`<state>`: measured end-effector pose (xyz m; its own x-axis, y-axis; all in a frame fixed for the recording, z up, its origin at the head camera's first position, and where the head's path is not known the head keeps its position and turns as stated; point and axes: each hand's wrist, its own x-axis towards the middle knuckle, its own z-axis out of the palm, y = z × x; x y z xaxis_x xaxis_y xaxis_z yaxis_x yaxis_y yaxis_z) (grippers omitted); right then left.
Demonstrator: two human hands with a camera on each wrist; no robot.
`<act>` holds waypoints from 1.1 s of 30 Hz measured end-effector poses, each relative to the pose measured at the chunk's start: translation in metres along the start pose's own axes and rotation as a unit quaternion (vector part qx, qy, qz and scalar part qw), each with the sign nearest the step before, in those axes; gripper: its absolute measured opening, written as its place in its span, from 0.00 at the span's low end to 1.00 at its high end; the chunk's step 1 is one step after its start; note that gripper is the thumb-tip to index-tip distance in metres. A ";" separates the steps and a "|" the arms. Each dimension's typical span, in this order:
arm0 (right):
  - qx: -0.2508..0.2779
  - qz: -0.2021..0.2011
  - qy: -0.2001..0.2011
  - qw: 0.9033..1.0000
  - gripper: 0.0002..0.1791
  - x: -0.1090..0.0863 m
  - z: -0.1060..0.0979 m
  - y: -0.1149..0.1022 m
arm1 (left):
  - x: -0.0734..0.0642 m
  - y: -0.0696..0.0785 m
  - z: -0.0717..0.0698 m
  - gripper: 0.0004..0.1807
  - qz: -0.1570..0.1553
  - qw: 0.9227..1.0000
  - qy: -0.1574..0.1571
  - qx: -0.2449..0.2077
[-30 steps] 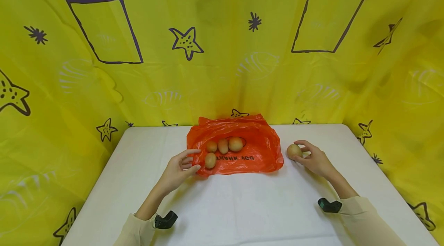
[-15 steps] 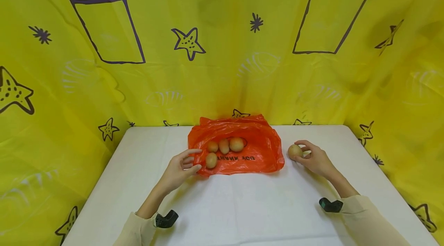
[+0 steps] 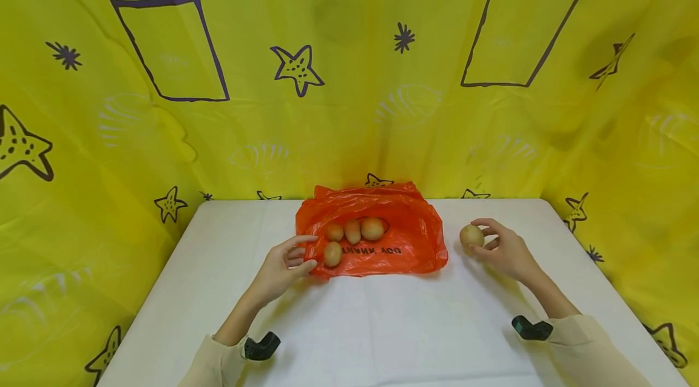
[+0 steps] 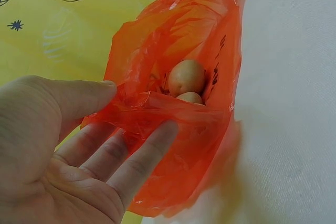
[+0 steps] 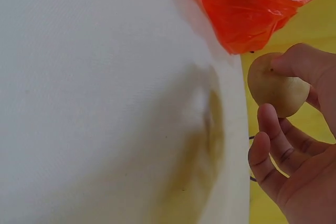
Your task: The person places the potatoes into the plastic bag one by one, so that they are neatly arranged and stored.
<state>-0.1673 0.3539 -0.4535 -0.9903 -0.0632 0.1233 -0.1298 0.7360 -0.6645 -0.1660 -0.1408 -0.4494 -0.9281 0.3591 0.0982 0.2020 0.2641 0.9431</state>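
In the head view, my left hand [image 3: 284, 269] holds the left edge of a red plastic bag [image 3: 409, 258] lying with its mouth toward me. The left wrist view shows the bag's film [image 4: 173, 161] between the thumb and fingers. Several potatoes [image 3: 373, 228] lie inside, one of them [image 3: 332, 254] near the left fingertips. My right hand [image 3: 506, 252] grips a round pale-brown potato [image 3: 471, 237] to the right of the bag. From the right wrist view, thumb and fingers hold this potato [image 5: 278, 90], with the bag [image 5: 252, 9] apart from it.
A white-covered table [image 3: 377, 326] carries the bag. A yellow curtain [image 3: 349, 120] printed with starfish hangs behind the table and along both sides. A black wrist device [image 3: 262, 346] sits at the left sleeve, another [image 3: 532, 327] at the right.
My right hand has moved slightly to the right with the potato in its grip. The left hand and the potatoes in the bag stay put.
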 end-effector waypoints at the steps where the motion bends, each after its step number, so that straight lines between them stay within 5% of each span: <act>1: -0.002 -0.005 0.006 1.000 0.30 -0.001 -0.001 -0.001 | 0.000 0.000 0.000 0.25 0.000 1.000 0.000 0.001; 13: 0.034 -0.069 0.089 0.993 0.30 -0.011 -0.010 -0.018 | -0.001 0.002 0.000 0.25 -0.004 1.000 0.002 0.000; 33: 0.073 -0.117 0.100 0.985 0.32 -0.025 -0.013 -0.057 | -0.001 0.001 0.000 0.25 0.006 1.000 0.004 0.005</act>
<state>-0.1342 0.3221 -0.4088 -0.9049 -0.0761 0.4188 -0.3741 0.6113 -0.6974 -0.1651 -0.1408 -0.4490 -0.9280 0.3551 0.1125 0.2166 0.2686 0.9386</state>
